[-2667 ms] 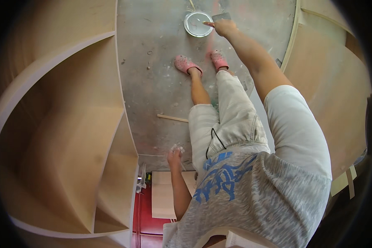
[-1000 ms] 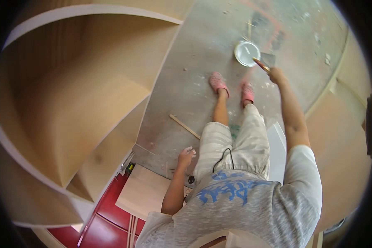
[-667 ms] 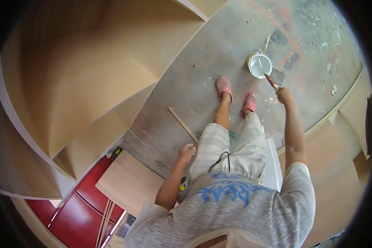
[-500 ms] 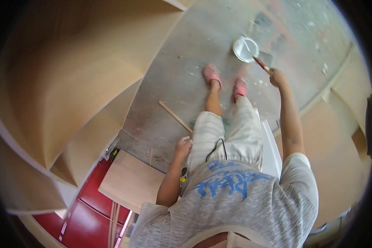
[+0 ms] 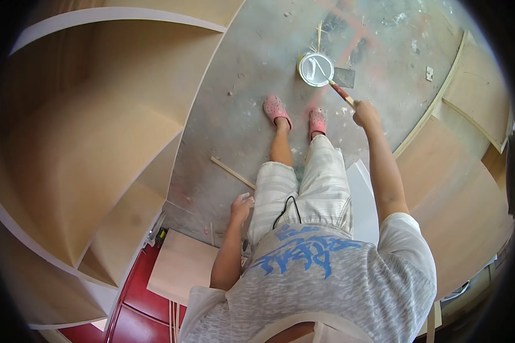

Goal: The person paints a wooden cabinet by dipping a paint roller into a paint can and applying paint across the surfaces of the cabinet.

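Note:
My right hand (image 5: pixel 367 115) is closed round the handle of a paintbrush (image 5: pixel 342 93), arm stretched forward. The handle is reddish brown with a lighter end, and the brush's far end reaches over the near right rim of a round bucket (image 5: pixel 300 70). Inside the bucket is white paint (image 5: pixel 311 70), with a pale streak across its surface. The bucket stands on the floor ahead of my feet. My left hand (image 5: pixel 242 208) hangs beside my left thigh, fingers loosely bent and apart, whitish at the tips, holding nothing.
Tall wooden shelving (image 5: pixel 97 131) with pale edges fills the left. A grey flat plate (image 5: pixel 344 78) lies beside the bucket, a wooden strip (image 5: pixel 233 172) nearer. Wood panels (image 5: pixel 458 188) stand at right; a board (image 5: pixel 180 266) rests by red panels (image 5: pixel 146 297) at lower left.
The view has shifted, so the bucket, feet and shelving sit differently in the picture. My right hand still holds the paintbrush at the bucket; my left hand stays by my thigh.

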Action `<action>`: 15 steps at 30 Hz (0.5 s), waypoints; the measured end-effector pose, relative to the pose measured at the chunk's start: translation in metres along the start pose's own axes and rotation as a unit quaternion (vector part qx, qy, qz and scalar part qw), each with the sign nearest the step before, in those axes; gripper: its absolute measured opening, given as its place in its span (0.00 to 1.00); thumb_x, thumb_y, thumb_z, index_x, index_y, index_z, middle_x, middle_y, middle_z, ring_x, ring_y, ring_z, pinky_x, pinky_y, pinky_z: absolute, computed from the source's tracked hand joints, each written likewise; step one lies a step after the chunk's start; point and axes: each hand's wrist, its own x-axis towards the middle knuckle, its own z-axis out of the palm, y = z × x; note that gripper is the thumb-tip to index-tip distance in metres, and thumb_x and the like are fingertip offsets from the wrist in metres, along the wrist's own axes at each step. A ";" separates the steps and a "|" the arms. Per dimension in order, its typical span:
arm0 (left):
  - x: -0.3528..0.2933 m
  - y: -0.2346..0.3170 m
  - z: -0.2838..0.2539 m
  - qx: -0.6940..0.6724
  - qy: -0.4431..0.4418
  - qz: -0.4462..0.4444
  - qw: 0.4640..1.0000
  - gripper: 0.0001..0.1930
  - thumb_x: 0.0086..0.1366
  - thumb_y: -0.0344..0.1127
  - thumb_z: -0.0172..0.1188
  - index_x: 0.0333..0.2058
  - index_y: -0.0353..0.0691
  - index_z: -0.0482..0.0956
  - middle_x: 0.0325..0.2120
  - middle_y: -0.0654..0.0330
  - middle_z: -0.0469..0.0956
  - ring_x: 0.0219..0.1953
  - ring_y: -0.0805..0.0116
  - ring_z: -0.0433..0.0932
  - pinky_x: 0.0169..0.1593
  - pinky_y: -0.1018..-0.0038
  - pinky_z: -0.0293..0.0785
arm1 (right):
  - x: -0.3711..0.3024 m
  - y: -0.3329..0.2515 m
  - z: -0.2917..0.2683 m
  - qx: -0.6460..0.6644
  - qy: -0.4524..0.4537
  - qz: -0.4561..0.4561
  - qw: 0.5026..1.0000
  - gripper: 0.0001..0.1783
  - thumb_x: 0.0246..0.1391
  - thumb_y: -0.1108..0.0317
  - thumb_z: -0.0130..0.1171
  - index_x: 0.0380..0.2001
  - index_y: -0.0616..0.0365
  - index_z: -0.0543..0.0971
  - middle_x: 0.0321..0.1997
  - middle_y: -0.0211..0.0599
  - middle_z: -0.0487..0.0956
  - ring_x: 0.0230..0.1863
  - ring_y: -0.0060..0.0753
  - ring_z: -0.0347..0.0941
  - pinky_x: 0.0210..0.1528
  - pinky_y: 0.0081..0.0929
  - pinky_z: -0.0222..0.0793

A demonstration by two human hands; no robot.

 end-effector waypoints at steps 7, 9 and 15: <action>0.009 0.010 -0.017 -0.036 -0.012 0.018 0.999 0.20 0.53 0.34 0.54 0.44 0.30 0.66 0.32 0.55 0.74 0.32 0.71 0.73 0.36 0.78 0.68 | 0.001 -0.031 0.033 0.034 0.006 0.027 0.999 0.13 0.38 0.72 0.47 0.32 0.58 0.73 0.33 0.48 0.75 0.37 0.47 0.71 0.37 0.38 0.67; 0.011 0.009 -0.025 -0.005 -0.006 0.037 0.999 0.20 0.53 0.34 0.54 0.44 0.32 0.66 0.32 0.55 0.74 0.31 0.71 0.73 0.36 0.78 0.68 | -0.002 -0.018 0.052 0.059 0.022 0.059 0.996 0.13 0.38 0.72 0.46 0.32 0.58 0.72 0.32 0.49 0.74 0.38 0.48 0.70 0.38 0.39 0.66; 0.013 0.014 -0.041 0.099 0.014 0.058 0.993 0.19 0.52 0.35 0.55 0.43 0.35 0.69 0.28 0.58 0.75 0.28 0.73 0.73 0.34 0.79 0.68 | -0.008 0.025 0.087 0.504 -0.165 0.192 0.826 0.13 0.38 0.71 0.49 0.31 0.64 0.73 0.26 0.52 0.74 0.27 0.44 0.72 0.30 0.36 0.67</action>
